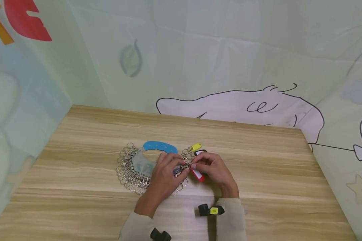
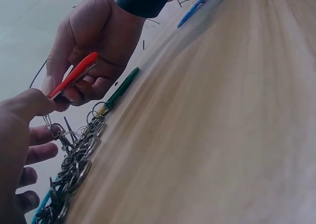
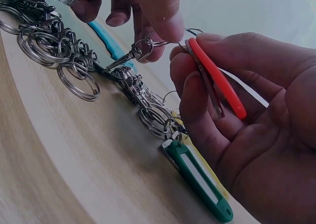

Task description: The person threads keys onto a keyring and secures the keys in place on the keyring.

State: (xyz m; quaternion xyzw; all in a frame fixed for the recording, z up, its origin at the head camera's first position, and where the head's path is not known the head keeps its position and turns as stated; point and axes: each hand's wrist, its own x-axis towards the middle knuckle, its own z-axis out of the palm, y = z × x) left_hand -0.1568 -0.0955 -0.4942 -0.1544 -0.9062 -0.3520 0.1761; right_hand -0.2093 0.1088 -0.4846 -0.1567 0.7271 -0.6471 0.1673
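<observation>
A bunch of metal snap hooks and split rings fans out along the clear plate of a holder with a blue handle (image 1: 160, 146). My left hand (image 1: 166, 174) lies over its right part and pinches a split ring (image 3: 159, 43) that hangs on a snap hook (image 3: 121, 61). Against that ring, my right hand (image 1: 214, 167) pinches a red key tag (image 1: 198, 175) with a white label between thumb and fingers. Whether the tag's own wire is round the split ring, I cannot tell. A green key tag (image 3: 197, 179) hangs from a nearby ring, beside a yellow key tag (image 1: 195, 146).
The holder lies on a wood-grain table (image 1: 93, 140). A printed cloth wall (image 1: 199, 50) rises behind the table's back edge and at both sides. Both wrists wear black camera bands. More loose rings (image 1: 135, 187) spread along the table left of my left hand.
</observation>
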